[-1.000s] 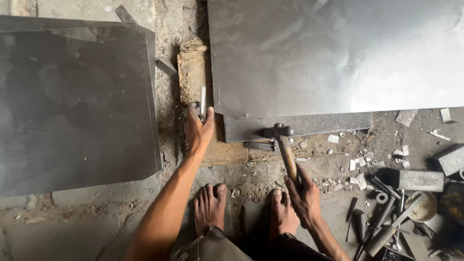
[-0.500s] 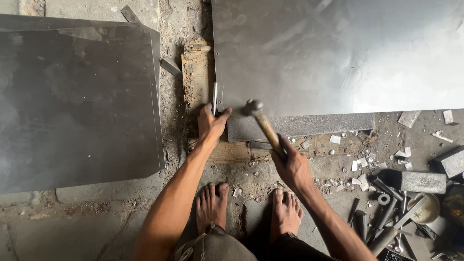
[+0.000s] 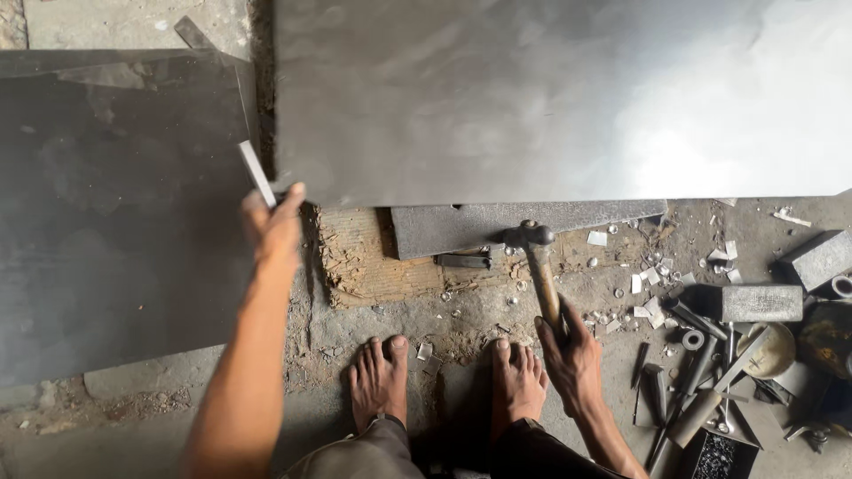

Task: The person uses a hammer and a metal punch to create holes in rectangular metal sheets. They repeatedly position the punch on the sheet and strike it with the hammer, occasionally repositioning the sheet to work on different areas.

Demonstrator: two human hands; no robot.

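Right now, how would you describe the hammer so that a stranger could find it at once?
Start from the big shiny metal sheet across the top and go to its lower edge, where a dark flat plate sticks out. The hammer has its head beside that plate, and the right hand grips its wooden handle. No other tool nearby is held.

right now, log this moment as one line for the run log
left hand: grips metal sheet corner, holds chisel | right hand: holds hammer, head low near wood block | bare feet on floor
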